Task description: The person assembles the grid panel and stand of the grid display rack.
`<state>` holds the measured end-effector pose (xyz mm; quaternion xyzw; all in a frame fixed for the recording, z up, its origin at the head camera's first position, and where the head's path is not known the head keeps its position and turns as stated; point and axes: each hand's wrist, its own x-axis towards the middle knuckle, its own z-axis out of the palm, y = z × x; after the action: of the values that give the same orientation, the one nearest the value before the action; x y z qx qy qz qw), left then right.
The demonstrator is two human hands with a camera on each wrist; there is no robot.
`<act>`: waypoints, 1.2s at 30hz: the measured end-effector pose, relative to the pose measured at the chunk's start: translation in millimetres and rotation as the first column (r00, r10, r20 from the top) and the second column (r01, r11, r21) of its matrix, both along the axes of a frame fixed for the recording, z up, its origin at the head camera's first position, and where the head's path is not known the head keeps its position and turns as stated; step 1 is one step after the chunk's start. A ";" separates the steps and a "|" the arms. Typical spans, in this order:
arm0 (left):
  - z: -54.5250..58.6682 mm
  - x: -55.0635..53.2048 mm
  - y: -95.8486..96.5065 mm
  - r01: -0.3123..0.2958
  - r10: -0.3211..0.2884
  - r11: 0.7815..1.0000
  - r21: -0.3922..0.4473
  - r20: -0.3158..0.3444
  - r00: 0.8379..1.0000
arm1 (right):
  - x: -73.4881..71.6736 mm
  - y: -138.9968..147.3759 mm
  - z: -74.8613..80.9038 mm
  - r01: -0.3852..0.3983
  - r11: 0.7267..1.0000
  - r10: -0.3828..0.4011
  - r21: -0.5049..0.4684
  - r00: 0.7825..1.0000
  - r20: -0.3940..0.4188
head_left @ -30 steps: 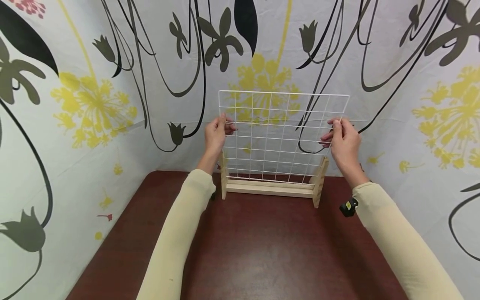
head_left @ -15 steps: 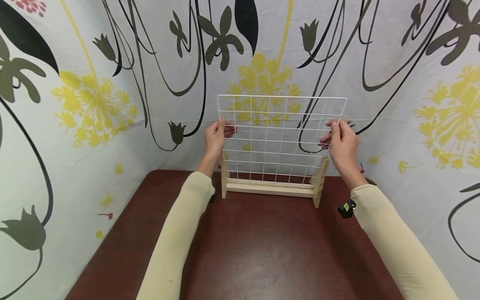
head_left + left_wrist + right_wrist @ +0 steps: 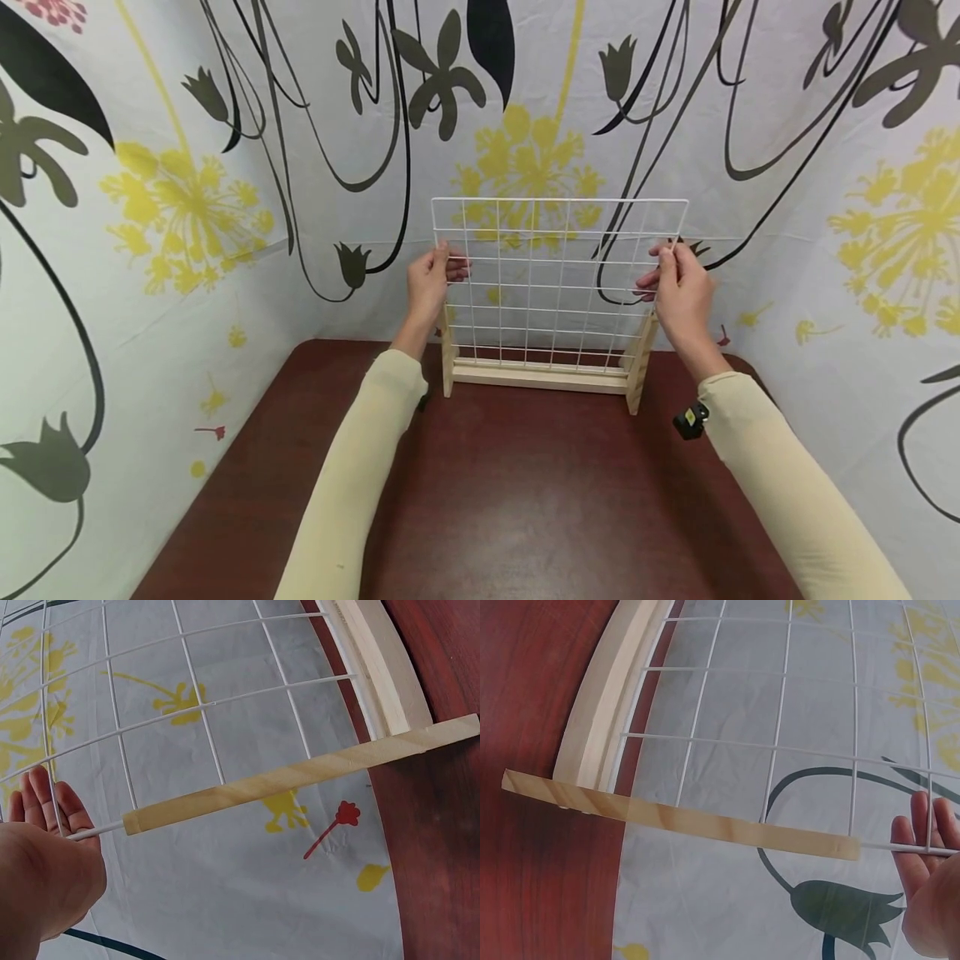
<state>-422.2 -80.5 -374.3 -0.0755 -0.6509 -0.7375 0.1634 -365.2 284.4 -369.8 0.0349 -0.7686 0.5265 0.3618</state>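
Note:
A white wire grid panel (image 3: pixel 558 199) stands upright within a light wooden stand (image 3: pixel 540 379), its top part rising above the two side posts. My left hand (image 3: pixel 427 283) pinches the panel's left edge wire above the post, thumb in front and fingers behind the mesh. On the opposite edge my right hand (image 3: pixel 684 292) pinches the wire the same way. In the left wrist view, the edge wire runs from my palm to the end of the wooden side post (image 3: pixel 300 776). The right wrist view shows the other side post (image 3: pixel 705 821) just short of my fingers.
The stand rests toward the back of a dark red-brown table (image 3: pixel 510 492). Behind and beside the table hangs a pale fabric (image 3: pixel 300 208) printed with flowers and leaves. A small black device (image 3: pixel 690 421) sits at my right wrist.
The grid panel has slid down a little between the posts, its top edge now lower. Both hands have gone down slightly with it, while the stand has stayed in place.

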 end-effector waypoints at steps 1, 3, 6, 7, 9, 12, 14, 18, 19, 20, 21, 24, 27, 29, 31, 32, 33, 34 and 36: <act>-0.8 -0.3 0.4 0.000 0.000 1.000 0.004 0.000 1.000 | 2.5 -1.3 1.3 -0.001 1.000 0.001 -0.001 1.000 -0.002; -2.0 -0.3 1.0 0.001 -0.001 1.000 0.011 -0.004 1.000 | 9.2 -5.0 5.4 -0.006 1.000 0.006 0.001 1.000 -0.003; -3.6 -0.1 1.6 -0.005 0.005 1.000 0.012 -0.015 1.000 | 17.4 -8.5 10.1 -0.021 1.000 0.021 0.020 1.000 -0.008; -3.5 0.0 1.6 -0.007 0.007 1.000 0.010 -0.020 1.000 | 18.9 -8.8 10.9 -0.029 0.999 0.030 0.026 1.000 -0.010; -3.5 0.6 1.6 -0.009 0.009 1.000 0.008 -0.027 1.000 | 20.2 -8.3 10.8 -0.037 0.998 0.037 0.042 0.999 -0.011; -4.2 1.6 1.4 -0.005 0.005 1.000 0.012 -0.023 1.000 | 17.9 -5.4 7.7 -0.033 0.998 0.033 0.056 0.999 -0.006; -5.4 1.6 0.8 -0.010 0.010 1.000 0.016 -0.014 1.000 | 15.5 -3.7 5.4 -0.024 0.997 0.024 0.071 1.000 0.007; -7.9 0.8 -0.2 -0.023 0.023 1.000 0.019 0.000 1.000 | 11.5 0.1 1.1 -0.025 0.995 0.022 0.092 0.999 0.033; -8.5 0.5 -0.2 -0.024 0.024 1.000 0.018 0.001 1.000 | 11.9 0.4 0.8 -0.031 0.995 0.028 0.091 0.999 0.036; -8.6 0.8 0.3 -0.019 0.019 1.000 0.020 -0.001 1.000 | 12.8 0.6 1.0 -0.038 0.996 0.036 0.083 0.999 0.035; -8.8 0.8 1.0 -0.013 0.013 1.000 0.024 -0.003 1.000 | 14.2 0.6 1.5 -0.041 0.996 0.039 0.079 0.999 0.033; -9.6 0.7 2.8 0.004 -0.004 0.999 0.041 -0.009 1.000 | 18.8 -0.4 3.8 -0.060 0.997 0.059 0.058 0.998 0.026; -10.3 0.6 4.8 0.005 -0.004 0.998 0.056 -0.013 1.000 | 22.6 -1.5 5.9 -0.072 0.996 0.070 0.051 0.997 0.026; -10.8 0.6 4.9 -0.002 0.003 0.999 0.048 -0.011 1.000 | 23.7 -2.5 6.5 -0.073 0.996 0.072 0.045 0.997 0.025; -10.7 1.2 4.3 -0.007 0.007 0.999 0.035 -0.006 1.000 | 24.7 -4.3 7.0 -0.065 0.997 0.064 0.040 0.998 0.023; -10.5 1.6 3.9 -0.010 0.010 1.000 0.025 -0.003 1.000 | 24.7 -5.1 7.1 -0.059 0.998 0.058 0.035 0.998 0.021; -10.2 2.0 3.6 -0.010 0.011 1.000 0.020 0.000 1.000 | 24.2 -5.8 7.0 -0.054 0.998 0.054 0.027 0.998 0.020; -10.3 2.2 3.3 -0.011 0.011 1.000 0.017 0.003 1.000 | 23.7 -6.5 7.0 -0.051 0.999 0.050 0.021 0.999 0.018; -10.1 2.7 3.5 -0.007 0.007 1.000 0.019 0.006 1.000 | 22.7 -7.1 6.9 -0.040 0.999 0.040 0.013 0.999 0.020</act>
<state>-419.5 -77.0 -384.4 -0.0694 -0.6444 -0.7434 0.1650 -342.4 277.3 -363.0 0.0478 -0.7748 0.5287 0.3434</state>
